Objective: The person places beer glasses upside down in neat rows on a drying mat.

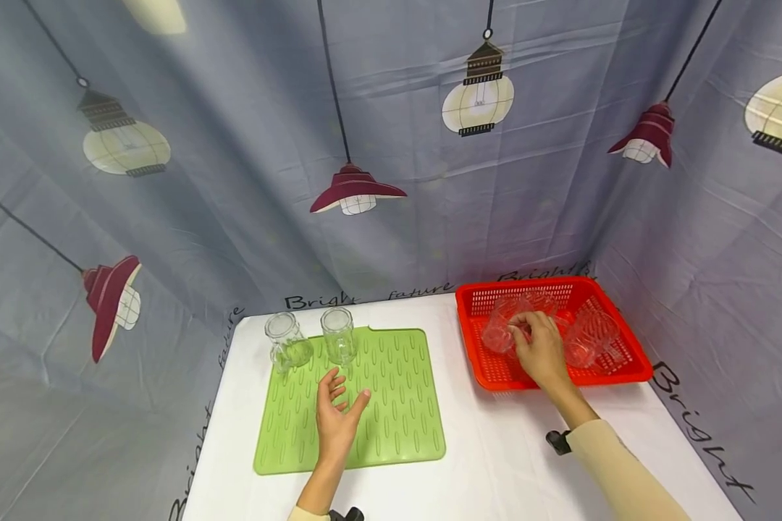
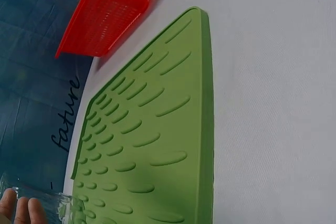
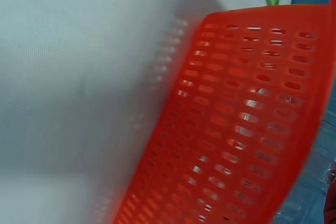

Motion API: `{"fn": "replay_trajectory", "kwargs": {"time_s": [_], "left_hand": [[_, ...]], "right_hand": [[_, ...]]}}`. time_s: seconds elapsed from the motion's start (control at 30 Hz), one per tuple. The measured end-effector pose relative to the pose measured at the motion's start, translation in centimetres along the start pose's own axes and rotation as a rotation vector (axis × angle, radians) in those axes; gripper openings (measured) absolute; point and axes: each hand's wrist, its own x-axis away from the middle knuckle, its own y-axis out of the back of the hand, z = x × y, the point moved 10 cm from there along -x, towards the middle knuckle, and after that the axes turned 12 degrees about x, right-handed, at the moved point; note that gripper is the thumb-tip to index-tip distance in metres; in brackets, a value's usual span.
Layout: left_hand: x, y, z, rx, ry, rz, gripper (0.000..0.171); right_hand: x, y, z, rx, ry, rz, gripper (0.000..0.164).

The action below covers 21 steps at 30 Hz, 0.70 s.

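My right hand [image 1: 539,349] reaches into the red basket [image 1: 495,385], thumb and curled fingers pinching a clear glass mug [image 1: 497,336] near its left side. More clear glass mugs [image 1: 586,340] lie around it in the basket. My left hand [image 1: 337,423] hovers over the green draining mat [image 1: 397,405], fingers loosely bent and thumb apart, holding nothing. Beyond it two glass mugs stand upside down at the mat's far edge, a left mug [image 1: 285,340] and a right mug [image 1: 339,336]. The basket's wall [image 3: 226,108] hides most of the right hand in the right wrist view.
A white cloth [image 1: 456,441] covers the table under mat and basket. Grey-blue curtains [image 1: 391,239] printed with lamps hang behind and on both sides, meeting the table edge close behind the basket.
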Motion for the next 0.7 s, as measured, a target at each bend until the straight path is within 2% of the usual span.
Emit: {"fn": "replay_trajectory", "kwargs": {"time_s": [0.2, 0.43, 0.7], "left_hand": [[-0.1, -0.1, 0.2, 0.012, 0.018, 0.003, 0.078], [-0.3, -0.5, 0.1, 0.039, 0.019, 0.022, 0.077], [-0.3, -1.9, 0.0, 0.082, 0.005, 0.068, 0.067]], "right_hand": [[0.3, 2.0, 1.9, 0.006, 0.042, -0.03, 0.011], [0.6, 4.8, 4.5, -0.035, 0.077, -0.079, 0.014], [1.1, 6.9, 7.2, -0.092, 0.127, -0.13, 0.016]]}}
